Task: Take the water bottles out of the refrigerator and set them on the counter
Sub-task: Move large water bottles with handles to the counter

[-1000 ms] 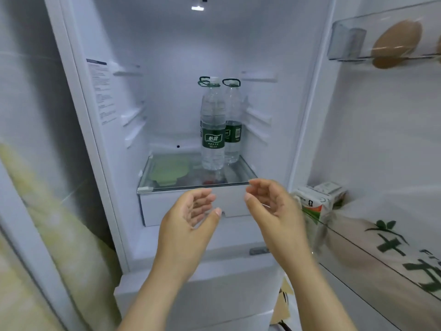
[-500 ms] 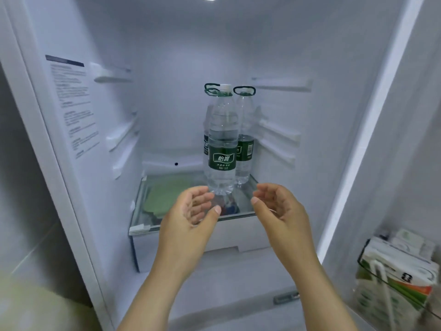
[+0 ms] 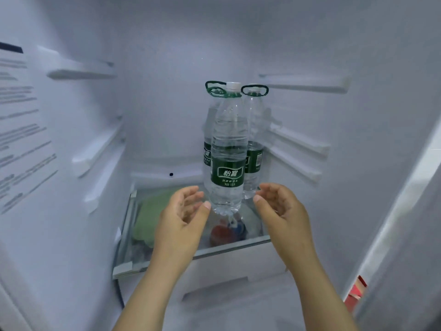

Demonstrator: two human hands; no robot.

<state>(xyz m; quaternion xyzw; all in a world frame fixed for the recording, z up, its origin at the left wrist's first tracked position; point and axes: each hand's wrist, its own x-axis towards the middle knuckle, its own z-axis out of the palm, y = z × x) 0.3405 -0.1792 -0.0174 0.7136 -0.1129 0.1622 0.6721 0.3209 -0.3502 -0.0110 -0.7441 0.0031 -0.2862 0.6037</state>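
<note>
1. Head view, the refrigerator (image 3: 167, 56): its white inside fills the picture, with bare shelf rails on both side walls and a printed sticker (image 3: 19, 130) on the left wall.
2. Head view, the water bottles: three clear bottles with green labels stand upright on the glass shelf (image 3: 191, 253) near the bottom of the compartment. The front bottle (image 3: 228, 149) has a white cap and a green carry loop at the neck. The back-left bottle (image 3: 207, 149) is mostly hidden behind it, and the back-right bottle (image 3: 255, 149) stands just beside it, its own green loop showing on top. All three are close together; whether they touch cannot be told.
3. Head view, the left hand (image 3: 181, 218): it is held out to the left of the front bottle's base, palm turned inward, fingers (image 3: 191, 194) spread wide and loosely curled, holding nothing. The thumb tip is just beside the bottle's lower part.
4. Head view, the right hand (image 3: 280, 211): it mirrors the left on the other side of the bottle, palm inward, fingers wide and empty, the thumb tip near the bottle but apart from it.
5. Head view, the drawer (image 3: 238, 263): under the glass shelf it holds something green and something red and blue, too blurred to name.
</note>
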